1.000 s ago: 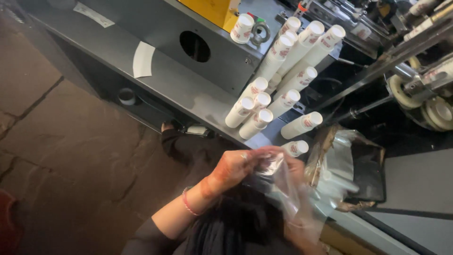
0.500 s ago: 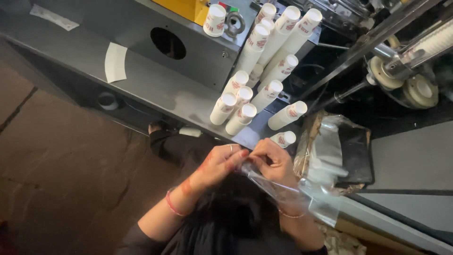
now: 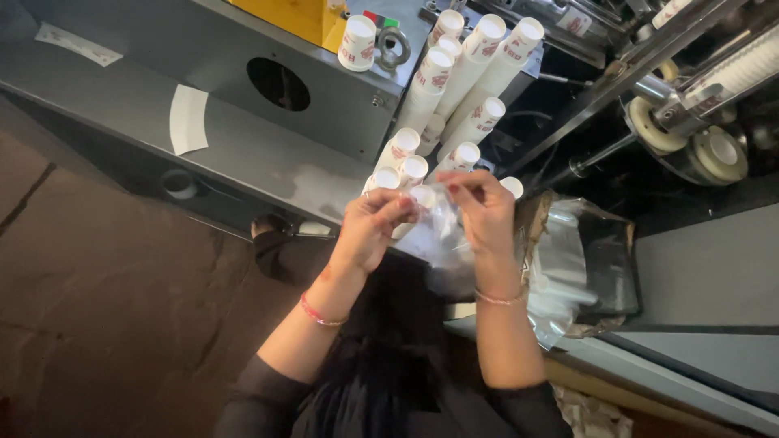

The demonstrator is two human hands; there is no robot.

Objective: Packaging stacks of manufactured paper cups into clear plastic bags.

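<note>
— Notes from my side: both my hands are up in front of me at the edge of the grey machine housing (image 3: 243, 154). My left hand (image 3: 369, 231) and my right hand (image 3: 485, 215) are pinching a thin clear plastic bag (image 3: 438, 235) between them.

— How do the fingers stand?

— Left fingertips (image 3: 398, 207) are closed together on the bag's upper edge. Right fingertips (image 3: 462, 185) are curled shut on the same film, a little higher. The bag hangs down between the two grips, crumpled, touching both palms.

— And what sits around it?

— Just beyond my knuckles, stacks of white paper cups (image 3: 454, 81) lie fanned out on the machine, rims toward me. The nearest cup rim (image 3: 422, 195) is right beside my left fingertips, nearly touching. A bigger plastic-lined sack (image 3: 580, 268) sits to my right.

— What worries you?

— My judgement: the film is slick and thin, so it could slip out of one pinch, or tear if my hands pull apart unevenly. The layers may also cling, and I cannot tell from here whether the mouth is open at all. Last, my left knuckles are close enough to the nearest stack that a careless jerk could knock the cups rolling.
</note>
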